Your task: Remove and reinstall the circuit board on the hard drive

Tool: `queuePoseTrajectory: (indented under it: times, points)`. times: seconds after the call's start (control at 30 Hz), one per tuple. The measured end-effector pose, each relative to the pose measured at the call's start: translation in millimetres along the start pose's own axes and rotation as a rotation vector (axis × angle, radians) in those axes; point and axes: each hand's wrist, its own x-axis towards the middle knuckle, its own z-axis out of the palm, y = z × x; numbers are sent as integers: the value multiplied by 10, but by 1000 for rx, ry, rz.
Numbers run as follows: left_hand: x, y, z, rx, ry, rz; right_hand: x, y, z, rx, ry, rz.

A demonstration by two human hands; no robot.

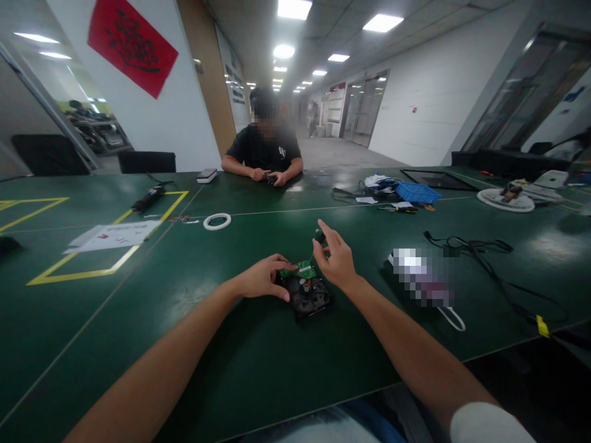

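Observation:
A small black device with a green circuit board point(308, 289) lies on the green table point(194, 344) in front of me. My left hand point(264, 278) rests on its left edge, fingers curled and pinching at the board. Just right of the device, my right hand point(336, 257) is raised with the index finger pointing up. Its thumb and other fingers pinch a small dark part point(319, 235) above the board.
Across the table a person in a black shirt point(264, 151) handles a small dark item. A white tape ring point(217, 221), papers point(113, 235), a blue tray point(418, 192), black cables point(480, 258), a blurred-out item point(422, 280) and a white fan point(505, 199) lie around.

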Motion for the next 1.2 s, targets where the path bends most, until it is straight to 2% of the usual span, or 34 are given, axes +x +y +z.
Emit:
queuePoseTrajectory:
  times: [0.1, 0.27, 0.4, 0.5, 0.73, 0.8, 0.9, 1.0, 1.07, 1.2]
  points:
    - [19, 6, 15, 47, 19, 4, 5, 9, 2, -24, 34, -16]
    - [17, 25, -5, 59, 20, 9, -14, 9, -4, -19, 18, -35]
    - [1, 19, -27, 21, -29, 14, -27, 4, 30, 104, 49, 72]
    - [-1, 7, -27, 25, -18, 18, -10, -3, 26, 76, 66, 157]
    - [14, -28, -15, 13, -12, 25, 11, -88, -28, 26, 39, 123]
    - [16, -40, -19, 10, -14, 23, 20, -130, -57, 8, 77, 99]
    - [18, -39, -26, 26, -8, 23, 81, -123, -158, -69, 201, 48]
    - [22, 1, -13, 80, 13, 30, 179, 73, -300, -198, 277, 53]
    - [27, 48, 21, 146, 45, 27, 225, 298, -363, -298, 188, 122]
    - [34, 142, 129, 296, 126, -23, 197, 696, -336, -436, -373, 309]
